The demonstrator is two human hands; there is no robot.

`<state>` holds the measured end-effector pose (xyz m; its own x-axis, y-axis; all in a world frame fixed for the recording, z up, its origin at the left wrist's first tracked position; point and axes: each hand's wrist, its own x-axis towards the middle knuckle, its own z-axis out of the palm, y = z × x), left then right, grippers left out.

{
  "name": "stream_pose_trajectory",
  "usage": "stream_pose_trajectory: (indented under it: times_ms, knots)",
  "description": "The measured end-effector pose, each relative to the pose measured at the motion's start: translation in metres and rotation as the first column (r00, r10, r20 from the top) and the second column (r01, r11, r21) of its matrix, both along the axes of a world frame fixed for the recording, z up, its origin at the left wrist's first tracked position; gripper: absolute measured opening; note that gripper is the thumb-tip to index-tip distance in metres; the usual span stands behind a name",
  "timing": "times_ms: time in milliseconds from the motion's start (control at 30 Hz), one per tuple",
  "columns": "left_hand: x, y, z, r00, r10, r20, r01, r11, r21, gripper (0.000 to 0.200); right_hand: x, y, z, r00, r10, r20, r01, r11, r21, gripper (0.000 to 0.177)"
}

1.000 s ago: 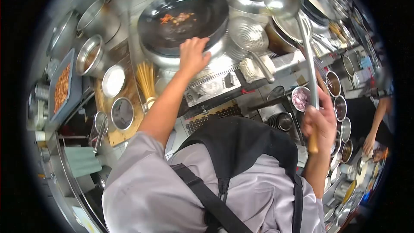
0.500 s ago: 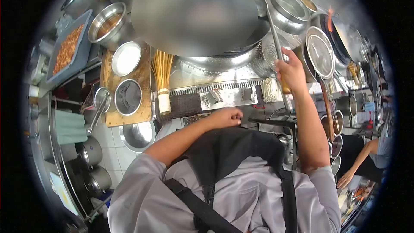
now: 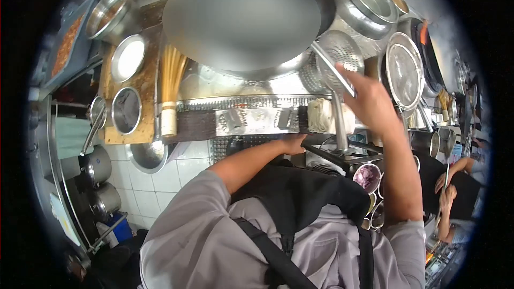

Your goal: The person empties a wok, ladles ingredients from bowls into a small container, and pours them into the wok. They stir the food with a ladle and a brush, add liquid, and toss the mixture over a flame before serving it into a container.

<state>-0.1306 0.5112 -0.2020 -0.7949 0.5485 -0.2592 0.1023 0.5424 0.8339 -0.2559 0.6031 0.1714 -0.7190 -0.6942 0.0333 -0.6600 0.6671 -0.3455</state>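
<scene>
My right hand, slightly smeared by motion, is closed round the long metal handle of a ladle. That handle slants up and left towards the wok, whose middle and the ladle's bowl lie behind a blurred patch. My left hand is low at the stove's front edge, beside a black bar. Its fingers look curled, but what they hold, if anything, is hidden. Under the ladle handle is a perforated strainer. A folded white cloth hangs between my hands on the stove front.
A bamboo wok brush stands left of the wok, next to a wooden board with metal pots. To the right are a lidded pot and a mesh strainer. Another person's hands hold a long tool at far right.
My right hand has lowered and tilted the ladle, its bowl no longer visible. My left hand has moved slightly right against the stove front. The view has shifted, and the wok's dark rim shows more.
</scene>
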Motion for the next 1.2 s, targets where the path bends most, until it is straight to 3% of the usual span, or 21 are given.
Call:
stream_pose_trajectory:
  times_ms: [33, 67, 133, 267, 300, 333, 400, 433, 533, 567, 600, 667, 733, 800, 867, 933, 967, 1033, 1067, 1133, 1200]
  knots:
    - [-0.009, 0.004, 0.019, 0.985, -0.008, 0.174, 0.004, 1.000, 0.027, 0.076, 0.016, 0.011, 0.008, 1.000, 0.001, 0.010, 0.000, 0.997, -0.077, 0.059]
    - [-0.016, 0.016, 0.008, 0.986, -0.022, 0.167, 0.016, 0.999, 0.040, 0.076, 0.030, 0.020, 0.017, 1.000, 0.006, 0.020, -0.003, 0.988, -0.152, 0.060]
    - [-0.026, 0.044, -0.045, 0.966, -0.086, 0.244, 0.081, 0.996, 0.029, 0.067, 0.046, 0.036, 0.052, 0.911, -0.171, 0.375, 0.204, 0.978, -0.051, 0.059]
    - [-0.040, 0.078, -0.117, 0.952, -0.228, 0.205, 0.212, 0.972, 0.099, 0.060, 0.037, 0.037, 0.052, 0.903, -0.174, 0.393, 0.174, 0.984, 0.035, 0.056]
    - [-0.048, 0.065, -0.044, 0.906, -0.226, 0.358, 0.273, 0.958, -0.085, 0.064, 0.029, 0.030, 0.039, 0.898, -0.181, 0.402, 0.194, 0.981, 0.007, 0.056]
    - [-0.045, 0.064, -0.041, 0.909, -0.214, 0.359, 0.264, 0.960, -0.094, 0.064, 0.017, 0.026, 0.023, 0.900, -0.169, 0.402, 0.185, 0.983, -0.001, 0.056]
    - [-0.034, 0.058, -0.041, 0.969, -0.057, 0.238, 0.084, 0.991, -0.105, 0.070, -0.011, 0.014, -0.011, 0.804, -0.231, 0.548, 0.373, 0.913, -0.163, 0.055]
    - [-0.027, 0.053, -0.040, 0.984, -0.042, 0.172, 0.060, 0.993, -0.099, 0.073, -0.023, 0.005, -0.025, 0.806, -0.211, 0.554, 0.360, 0.917, -0.174, 0.055]
    - [0.012, 0.020, 0.022, 0.991, 0.082, 0.102, -0.082, 0.997, 0.003, 0.077, -0.049, -0.026, -0.054, 0.771, -0.229, 0.594, 0.490, 0.809, -0.325, 0.056]
    - [0.025, 0.012, -0.006, 0.968, 0.083, -0.237, -0.047, 0.987, 0.154, 0.076, -0.055, -0.037, -0.058, 0.740, -0.226, 0.633, 0.533, 0.771, -0.348, 0.057]
    - [0.031, -0.001, 0.006, 0.968, 0.089, -0.234, -0.056, 0.988, 0.145, 0.076, -0.059, -0.046, -0.062, 0.706, -0.222, 0.673, 0.578, 0.729, -0.366, 0.058]
    - [0.044, -0.029, 0.051, 0.964, 0.048, 0.262, -0.111, 0.966, 0.232, 0.070, -0.058, -0.052, -0.061, 0.642, -0.117, 0.758, 0.604, 0.686, -0.405, 0.056]
    - [0.059, -0.059, 0.075, 0.950, 0.139, 0.278, -0.222, 0.930, 0.292, 0.060, -0.049, -0.051, -0.048, 0.482, 0.068, 0.874, 0.662, 0.625, -0.414, 0.052]
    - [0.061, -0.094, 0.134, 0.880, 0.307, 0.363, -0.412, 0.873, 0.260, 0.054, -0.031, -0.052, -0.047, 0.477, 0.069, 0.876, 0.661, 0.629, -0.409, 0.051]
    - [0.055, -0.127, 0.179, 0.864, 0.378, 0.333, -0.483, 0.809, 0.334, 0.049, -0.025, -0.049, -0.054, 0.315, 0.236, 0.919, 0.751, 0.530, -0.394, 0.051]
    - [0.043, -0.154, 0.223, 0.864, 0.503, 0.041, -0.474, 0.781, 0.407, 0.043, -0.029, -0.055, -0.064, 0.353, 0.172, 0.920, 0.718, 0.580, -0.384, 0.052]
    - [0.033, -0.167, 0.255, 0.826, 0.540, -0.161, -0.457, 0.810, 0.369, 0.040, -0.027, -0.062, -0.068, 0.493, 0.045, 0.869, 0.670, 0.618, -0.412, 0.054]
    - [0.007, -0.187, 0.300, 0.612, 0.522, -0.594, -0.416, 0.851, 0.319, 0.038, -0.023, -0.070, -0.074, 0.688, -0.152, 0.710, 0.581, 0.701, -0.413, 0.058]
    - [-0.008, -0.193, 0.310, 0.610, 0.515, -0.602, -0.406, 0.856, 0.321, 0.038, -0.021, -0.071, -0.073, 0.694, -0.155, 0.703, 0.582, 0.695, -0.421, 0.058]
    - [-0.036, -0.198, 0.324, 0.330, 0.376, -0.866, -0.459, 0.866, 0.201, 0.036, -0.020, -0.068, -0.068, 0.697, -0.126, 0.706, 0.530, 0.754, -0.389, 0.059]
    - [-0.057, -0.199, 0.312, 0.543, 0.390, -0.744, -0.473, 0.874, 0.112, 0.033, -0.012, -0.059, -0.053, 0.643, -0.056, 0.764, 0.546, 0.733, -0.406, 0.057]
